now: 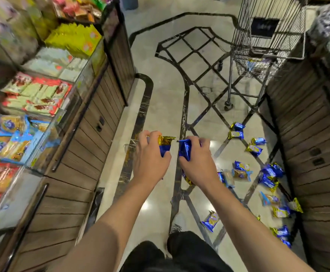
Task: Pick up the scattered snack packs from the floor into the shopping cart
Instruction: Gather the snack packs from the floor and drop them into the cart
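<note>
Aisle floor (pixel 166 99) open between left shelf (pixel 93 107) and right cabinet (pixel 307 134). Cart (pixel 258 46) stands ahead at right. Packs (pixel 258 173) litter the floor's right side; left strip bare.

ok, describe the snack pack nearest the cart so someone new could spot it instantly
Start at the wire shopping cart at the top right, then drop to the pale tiled floor below its wheels. The blue-and-gold foil snack pack lies there at the top of the scattered trail. Every other loose pack sits lower in the frame, and a second pack lies directly beneath it.
</note>
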Demonstrator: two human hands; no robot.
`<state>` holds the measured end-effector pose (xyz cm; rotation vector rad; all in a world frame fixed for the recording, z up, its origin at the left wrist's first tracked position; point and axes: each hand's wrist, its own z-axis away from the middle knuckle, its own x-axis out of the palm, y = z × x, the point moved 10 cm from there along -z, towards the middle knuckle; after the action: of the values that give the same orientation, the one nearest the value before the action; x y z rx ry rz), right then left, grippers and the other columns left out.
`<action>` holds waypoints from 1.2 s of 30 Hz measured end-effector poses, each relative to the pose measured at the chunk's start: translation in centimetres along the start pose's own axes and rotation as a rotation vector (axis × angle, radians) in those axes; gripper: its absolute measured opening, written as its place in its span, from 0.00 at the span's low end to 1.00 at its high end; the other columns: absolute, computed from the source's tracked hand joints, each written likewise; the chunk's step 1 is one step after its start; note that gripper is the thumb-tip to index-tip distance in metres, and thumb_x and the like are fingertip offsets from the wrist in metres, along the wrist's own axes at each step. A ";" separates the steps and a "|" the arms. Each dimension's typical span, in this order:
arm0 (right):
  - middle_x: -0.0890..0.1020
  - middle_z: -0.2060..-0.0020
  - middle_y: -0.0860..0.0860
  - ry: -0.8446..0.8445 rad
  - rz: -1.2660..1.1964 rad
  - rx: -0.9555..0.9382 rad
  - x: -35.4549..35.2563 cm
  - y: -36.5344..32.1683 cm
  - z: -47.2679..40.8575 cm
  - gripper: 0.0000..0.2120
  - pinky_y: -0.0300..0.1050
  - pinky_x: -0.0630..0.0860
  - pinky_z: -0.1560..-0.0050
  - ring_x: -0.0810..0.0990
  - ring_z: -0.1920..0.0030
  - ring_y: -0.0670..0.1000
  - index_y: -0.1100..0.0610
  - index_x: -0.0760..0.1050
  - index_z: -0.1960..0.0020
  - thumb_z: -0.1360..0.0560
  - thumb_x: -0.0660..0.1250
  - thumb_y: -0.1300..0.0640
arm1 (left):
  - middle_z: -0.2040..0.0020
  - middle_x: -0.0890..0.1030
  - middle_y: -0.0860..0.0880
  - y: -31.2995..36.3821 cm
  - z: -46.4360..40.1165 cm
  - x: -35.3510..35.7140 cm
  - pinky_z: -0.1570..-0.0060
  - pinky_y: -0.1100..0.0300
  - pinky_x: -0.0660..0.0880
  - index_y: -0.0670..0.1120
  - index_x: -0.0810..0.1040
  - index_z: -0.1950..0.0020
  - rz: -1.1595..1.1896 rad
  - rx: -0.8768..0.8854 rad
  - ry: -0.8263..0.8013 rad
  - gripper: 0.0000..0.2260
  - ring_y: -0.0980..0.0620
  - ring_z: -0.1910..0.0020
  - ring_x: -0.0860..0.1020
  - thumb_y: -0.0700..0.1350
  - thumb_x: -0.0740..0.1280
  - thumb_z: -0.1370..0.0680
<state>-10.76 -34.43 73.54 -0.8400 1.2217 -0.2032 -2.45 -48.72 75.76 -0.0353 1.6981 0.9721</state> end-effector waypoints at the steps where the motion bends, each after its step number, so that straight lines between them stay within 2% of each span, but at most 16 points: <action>1: 0.63 0.34 0.53 -0.005 0.005 -0.021 -0.3 -0.5 -2.3 0.28 0.50 0.79 0.46 0.73 0.39 0.56 0.49 0.63 0.31 0.28 0.71 0.55 | 0.31 0.62 0.50 0.4 -2.2 -0.1 0.50 0.61 0.71 0.54 0.66 0.32 0.004 -0.005 0.014 0.25 0.50 0.39 0.71 0.48 0.72 0.26; 4: 0.64 0.34 0.53 -0.001 0.020 -0.039 -1.2 -1.6 -8.8 0.29 0.50 0.78 0.45 0.73 0.38 0.56 0.49 0.63 0.31 0.28 0.71 0.55 | 0.31 0.63 0.50 1.5 -8.4 -0.1 0.47 0.60 0.72 0.53 0.66 0.32 -0.001 -0.011 0.023 0.25 0.51 0.38 0.70 0.48 0.72 0.26; 8: 0.65 0.35 0.53 0.022 0.039 -0.029 -1.8 -2.1 -17.3 0.28 0.46 0.76 0.51 0.74 0.40 0.57 0.48 0.63 0.33 0.29 0.71 0.54 | 0.31 0.62 0.50 2.1 -16.5 0.8 0.46 0.59 0.70 0.53 0.66 0.32 -0.007 -0.009 0.009 0.25 0.50 0.36 0.68 0.49 0.71 0.26; 11: 0.65 0.34 0.53 0.023 0.046 -0.005 -1.8 -2.5 -23.8 0.28 0.43 0.74 0.52 0.73 0.39 0.56 0.49 0.64 0.32 0.29 0.71 0.55 | 0.32 0.63 0.51 1.8 -23.4 2.3 0.49 0.59 0.69 0.54 0.66 0.32 0.001 -0.016 -0.001 0.25 0.51 0.37 0.68 0.49 0.71 0.26; 16: 0.65 0.36 0.52 0.092 0.055 0.059 -2.9 -3.1 -35.0 0.27 0.44 0.74 0.54 0.74 0.42 0.56 0.49 0.65 0.33 0.29 0.71 0.55 | 0.33 0.64 0.51 3.0 -35.8 4.4 0.46 0.57 0.73 0.55 0.67 0.34 0.028 0.032 -0.025 0.24 0.49 0.39 0.71 0.50 0.73 0.27; 22: 0.64 0.37 0.52 0.190 0.038 0.154 -6.8 -3.5 -46.1 0.27 0.47 0.76 0.48 0.75 0.43 0.56 0.50 0.65 0.33 0.29 0.70 0.54 | 0.33 0.62 0.51 9.0 -48.1 5.7 0.39 0.52 0.73 0.54 0.66 0.32 0.034 0.194 -0.092 0.25 0.48 0.37 0.70 0.48 0.72 0.26; 26: 0.65 0.37 0.53 0.242 0.025 0.179 -9.4 -2.9 -52.7 0.26 0.54 0.79 0.46 0.75 0.42 0.57 0.49 0.64 0.34 0.29 0.70 0.53 | 0.32 0.61 0.51 12.5 -55.0 7.5 0.39 0.53 0.74 0.54 0.65 0.31 0.065 0.231 -0.132 0.26 0.50 0.38 0.70 0.49 0.72 0.25; 31: 0.63 0.34 0.53 0.274 0.019 0.239 -11.5 0.4 -61.7 0.28 0.55 0.78 0.44 0.73 0.39 0.57 0.50 0.63 0.32 0.28 0.70 0.52 | 0.30 0.60 0.50 15.3 -64.0 12.4 0.39 0.50 0.75 0.54 0.64 0.31 0.069 0.220 -0.201 0.26 0.49 0.37 0.70 0.49 0.72 0.25; 34: 0.64 0.35 0.53 0.282 -0.007 0.243 -12.9 2.5 -67.1 0.27 0.53 0.78 0.45 0.74 0.40 0.57 0.49 0.63 0.33 0.28 0.70 0.53 | 0.30 0.61 0.50 18.0 -69.3 14.9 0.40 0.50 0.75 0.55 0.65 0.33 0.031 0.247 -0.196 0.25 0.48 0.37 0.70 0.49 0.72 0.26; 36: 0.64 0.35 0.53 0.278 -0.007 0.236 -14.2 3.7 -71.0 0.26 0.48 0.76 0.46 0.73 0.39 0.56 0.50 0.64 0.33 0.28 0.70 0.54 | 0.31 0.61 0.49 19.9 -73.0 16.5 0.40 0.50 0.75 0.56 0.65 0.34 0.006 0.261 -0.197 0.24 0.48 0.37 0.71 0.49 0.72 0.26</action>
<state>-79.81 -56.41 75.20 -0.6239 1.4218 -0.4735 -76.03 -72.95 76.49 0.2302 1.6297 0.7261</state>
